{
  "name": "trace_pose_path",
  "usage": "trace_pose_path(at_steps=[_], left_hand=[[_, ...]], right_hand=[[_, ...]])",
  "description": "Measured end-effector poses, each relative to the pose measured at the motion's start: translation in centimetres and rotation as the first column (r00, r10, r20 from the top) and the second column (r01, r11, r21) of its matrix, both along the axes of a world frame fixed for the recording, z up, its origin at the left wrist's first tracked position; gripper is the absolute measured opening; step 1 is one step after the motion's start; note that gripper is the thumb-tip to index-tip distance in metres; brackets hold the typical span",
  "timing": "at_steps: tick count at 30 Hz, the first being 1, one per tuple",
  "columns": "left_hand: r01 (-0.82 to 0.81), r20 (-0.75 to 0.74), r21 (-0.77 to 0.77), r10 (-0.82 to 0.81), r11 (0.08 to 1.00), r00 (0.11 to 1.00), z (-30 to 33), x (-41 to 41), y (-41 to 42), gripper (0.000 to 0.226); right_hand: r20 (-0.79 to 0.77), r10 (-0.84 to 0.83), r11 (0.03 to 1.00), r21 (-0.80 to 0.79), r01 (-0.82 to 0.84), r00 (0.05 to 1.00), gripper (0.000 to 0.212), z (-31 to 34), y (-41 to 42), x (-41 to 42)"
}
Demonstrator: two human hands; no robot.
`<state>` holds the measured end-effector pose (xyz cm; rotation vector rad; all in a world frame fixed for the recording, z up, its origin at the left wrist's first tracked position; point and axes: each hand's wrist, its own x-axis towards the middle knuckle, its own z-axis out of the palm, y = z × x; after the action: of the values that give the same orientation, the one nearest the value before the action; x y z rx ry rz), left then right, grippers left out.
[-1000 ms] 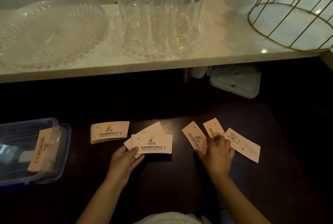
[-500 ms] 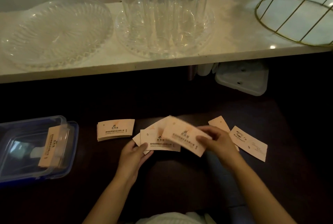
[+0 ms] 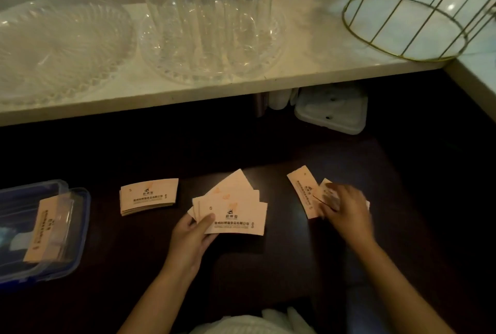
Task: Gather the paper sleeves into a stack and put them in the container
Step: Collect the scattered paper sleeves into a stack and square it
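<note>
My left hand [image 3: 192, 237] holds a fan of several pale paper sleeves [image 3: 233, 210] just above the dark table, thumb on top. My right hand [image 3: 346, 210] is blurred, with its fingers curled down onto a loose sleeve [image 3: 325, 191] that overlaps another loose sleeve [image 3: 302, 191] lying flat to its left. A neat stack of sleeves [image 3: 149, 196] rests left of the fan. At the far left stands the clear container with a blue rim [image 3: 80, 226], and a bundle of sleeves [image 3: 44, 229] stands on edge inside it.
A white counter ledge [image 3: 295, 73] runs across above the dark table. It carries a cut-glass platter [image 3: 59, 49], tall glasses on a glass tray [image 3: 209, 25] and a gold wire basket [image 3: 410, 22]. A white plastic lid [image 3: 332, 108] lies under the ledge.
My right hand laid one sleeve onto the fan in my left hand, then went back right onto the loose sleeves. The fan has grown by one sleeve.
</note>
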<state>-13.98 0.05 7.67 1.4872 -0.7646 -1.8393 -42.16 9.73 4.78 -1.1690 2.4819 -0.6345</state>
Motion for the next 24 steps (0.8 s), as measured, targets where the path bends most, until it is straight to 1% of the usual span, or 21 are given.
trace_pose_path(at_steps=[1,2,4,6,8,11,16,18,19,20,21,22,23,24], left_hand=[[-0.020,-0.012,0.019,0.020,1.000,1.000,-0.1,0.1,-0.1,0.031],[-0.034,-0.021,0.038,0.035,0.999,0.999,-0.3,0.1,-0.1,0.029],[-0.052,-0.031,0.071,0.054,0.996,0.998,-0.6,-0.1,-0.1,0.025],[-0.065,-0.028,0.096,0.068,0.993,0.997,-0.9,-0.4,-0.1,0.024],[-0.080,-0.013,0.117,0.082,0.990,0.997,-1.1,-0.6,-0.1,0.023],[-0.073,-0.028,0.136,0.077,0.988,0.997,-1.1,-0.9,-0.3,0.024],[-0.055,-0.066,0.135,0.064,0.989,0.996,-1.0,-1.3,-0.5,0.032],[-0.046,-0.086,0.131,0.058,0.990,0.995,-0.8,-1.6,-0.5,0.034],[-0.044,-0.095,0.128,0.056,0.991,0.994,-0.7,-1.7,-0.5,0.034],[-0.042,-0.101,0.124,0.054,0.991,0.993,-0.5,-1.8,-0.5,0.034],[-0.041,-0.107,0.118,0.054,0.992,0.993,-0.3,-1.9,-0.6,0.034],[-0.040,-0.110,0.111,0.053,0.993,0.993,-0.2,-2.1,-0.6,0.035],[-0.039,-0.114,0.102,0.051,0.994,0.992,0.0,-2.2,-0.7,0.035],[-0.036,-0.117,0.091,0.047,0.995,0.992,0.1,-2.2,-0.7,0.035]], right_hand=[[-0.105,0.017,0.998,0.059,-0.011,0.994,0.050,-0.5,1.2,-2.0],[-0.159,0.049,0.991,0.130,-0.028,0.986,0.056,-0.9,2.2,-3.7],[-0.172,0.120,0.962,0.262,-0.072,0.978,0.065,-1.2,3.6,-6.0],[-0.147,0.188,0.934,0.333,-0.131,0.971,0.068,-1.2,4.0,-6.9],[-0.161,0.255,0.921,0.340,-0.189,0.953,0.061,-1.1,3.9,-6.8],[-0.231,0.324,0.913,0.331,-0.239,0.917,0.050,-0.9,3.8,-6.2],[-0.322,0.446,0.848,0.450,-0.279,0.835,0.041,-0.7,4.2,-5.4],[-0.334,0.495,0.823,0.477,-0.310,0.802,0.041,-0.9,4.6,-5.2],[-0.333,0.474,0.839,0.453,-0.303,0.815,0.040,-0.7,4.6,-5.2],[-0.323,0.387,0.894,0.362,-0.265,0.864,0.036,-0.3,4.5,-5.1],[-0.274,0.232,0.963,0.203,-0.179,0.933,0.030,0.3,4.2,-4.9],[-0.172,0.054,0.999,0.016,-0.052,0.984,0.023,1.1,3.7,-4.6],[-0.021,-0.081,0.987,-0.143,0.077,0.997,0.020,2.1,3.1,-4.1],[0.149,-0.128,0.955,-0.246,0.163,0.980,0.022,3.2,2.3,-3.4]])
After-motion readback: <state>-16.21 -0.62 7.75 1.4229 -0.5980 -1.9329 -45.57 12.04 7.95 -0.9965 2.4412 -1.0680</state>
